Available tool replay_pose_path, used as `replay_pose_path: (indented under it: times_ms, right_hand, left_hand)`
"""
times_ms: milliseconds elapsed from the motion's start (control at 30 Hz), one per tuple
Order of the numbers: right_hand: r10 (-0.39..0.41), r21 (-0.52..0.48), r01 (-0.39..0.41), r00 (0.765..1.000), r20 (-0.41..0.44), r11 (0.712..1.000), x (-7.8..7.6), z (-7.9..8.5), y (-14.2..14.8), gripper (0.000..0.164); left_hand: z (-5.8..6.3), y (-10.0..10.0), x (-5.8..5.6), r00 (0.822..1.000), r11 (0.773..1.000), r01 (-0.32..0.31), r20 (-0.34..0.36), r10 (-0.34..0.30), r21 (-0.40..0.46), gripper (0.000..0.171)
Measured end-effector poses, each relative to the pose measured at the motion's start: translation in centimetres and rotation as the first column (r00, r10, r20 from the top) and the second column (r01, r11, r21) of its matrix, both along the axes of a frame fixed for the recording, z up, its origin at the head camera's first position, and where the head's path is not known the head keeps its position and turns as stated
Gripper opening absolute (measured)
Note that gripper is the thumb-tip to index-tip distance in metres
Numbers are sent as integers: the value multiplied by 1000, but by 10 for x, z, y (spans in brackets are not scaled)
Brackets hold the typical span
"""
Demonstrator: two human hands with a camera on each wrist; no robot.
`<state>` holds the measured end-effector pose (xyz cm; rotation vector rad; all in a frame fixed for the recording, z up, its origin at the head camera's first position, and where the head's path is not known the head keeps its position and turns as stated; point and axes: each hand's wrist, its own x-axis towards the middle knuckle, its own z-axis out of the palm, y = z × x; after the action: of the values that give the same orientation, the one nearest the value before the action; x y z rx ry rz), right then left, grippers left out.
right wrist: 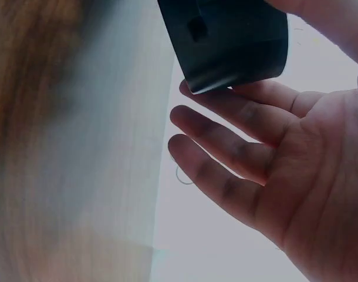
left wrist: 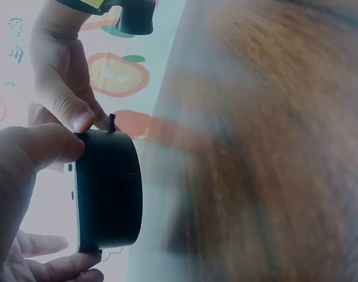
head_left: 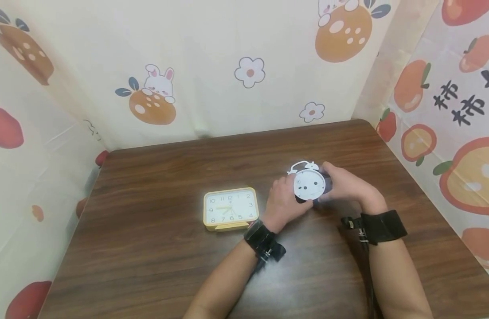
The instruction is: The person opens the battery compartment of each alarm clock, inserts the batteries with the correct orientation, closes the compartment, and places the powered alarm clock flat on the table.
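A round twin-bell alarm clock (head_left: 309, 185) is held up over the right half of the table, its pale disc with small dark spots facing the head view. Its white handle and bells point away from me. My left hand (head_left: 282, 201) grips it from the left; in the left wrist view the thumb and fingers span the dark body (left wrist: 108, 188). From the other side my right hand (head_left: 348, 186) holds it between thumb and index finger, the other fingers spread in the right wrist view. Left of my left hand stands a yellow rectangular clock (head_left: 230, 208), face up towards me.
Beneath everything lies a brown wood-grain table (head_left: 156, 266). Printed cloth (head_left: 212, 93) hangs behind the table and along both sides. Each wrist wears a black strap (head_left: 384, 227) with a small camera, and dark cables run back along the forearms.
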<state>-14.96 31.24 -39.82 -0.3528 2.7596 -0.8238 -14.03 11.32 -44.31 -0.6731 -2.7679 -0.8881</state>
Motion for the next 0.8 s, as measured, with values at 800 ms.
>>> replay_pose_path:
  times_ms: [800]
  right_hand:
    - [83,27,-81,991,-100,996,8,14,-10,66]
  left_hand:
    - [-2,4,5,984,993,77,151,-90,86,78]
